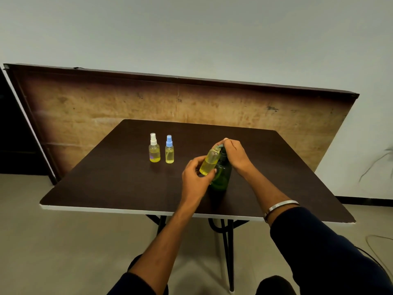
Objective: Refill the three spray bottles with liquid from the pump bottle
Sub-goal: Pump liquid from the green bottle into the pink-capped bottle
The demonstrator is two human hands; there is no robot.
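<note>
A dark green pump bottle point(223, 173) stands near the middle of the dark table point(106, 184). My right hand point(236, 154) rests over its pump head, fingers curled round it. My left hand point(194, 177) grips an uncapped small spray bottle point(209, 161) holding yellow liquid, tilted with its open neck right under the pump spout. Two more spray bottles stand upright at the back left: one with a white cap point(154, 148) and one with a blue cap point(169, 149), both with yellow liquid inside.
A large wooden board point(148, 103) leans against the wall behind the table. The table's white front edge point(106, 209) runs close to my arms. A cable lies on the floor at the right.
</note>
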